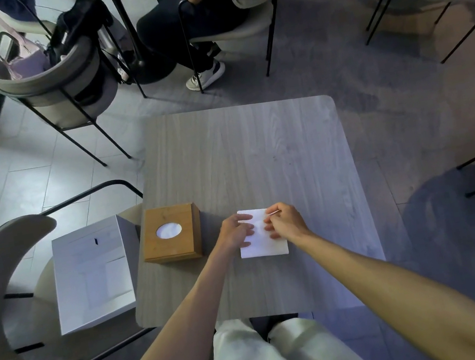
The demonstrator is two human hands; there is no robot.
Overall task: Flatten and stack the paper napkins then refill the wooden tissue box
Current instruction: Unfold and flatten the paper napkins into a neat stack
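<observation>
White square paper napkins lie stacked on the grey wood-grain table. The left hand presses them with straight fingers; the right hand pinches a top edge. Probably best to pin firmly, smooth outward and square the edges. The wooden tissue box waits just left.

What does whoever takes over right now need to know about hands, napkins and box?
Left grip: flat, pressing the napkins on the table.
Right grip: pinches their far right edge.
Box: closed, left of the pile, apart from it; white shows in its hole.
Done: napkins in one pile.
Left: finish flattening, refill box.
</observation>
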